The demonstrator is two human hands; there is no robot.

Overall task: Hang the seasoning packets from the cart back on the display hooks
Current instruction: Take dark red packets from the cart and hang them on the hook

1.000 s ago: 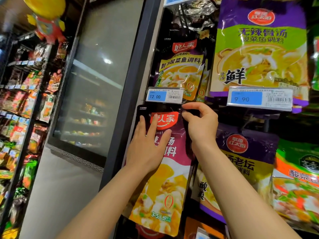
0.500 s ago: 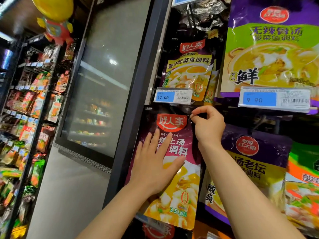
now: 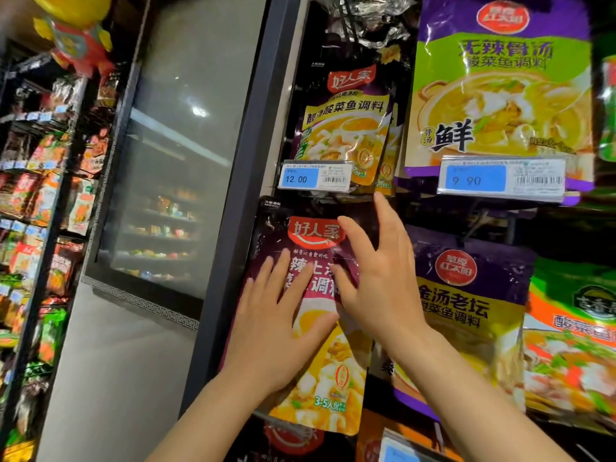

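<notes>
**Both palms flat on the hanging packet**

We see the maroon packet (image 3: 320,388) hanging at the left edge of the rack, just under the 12.00 tag (image 3: 315,176). Our left hand (image 3: 276,331) lies on its middle, fingers straight and spread. Our right hand (image 3: 383,281) rests flat across its upper right, fingers straight, holding nothing. A purple packet (image 3: 466,311) hangs just beside it.

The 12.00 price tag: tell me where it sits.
In the head view, the 12.00 price tag hangs centre-left, next to the dark pillar, just above the maroon packet that both hands touch.
</notes>
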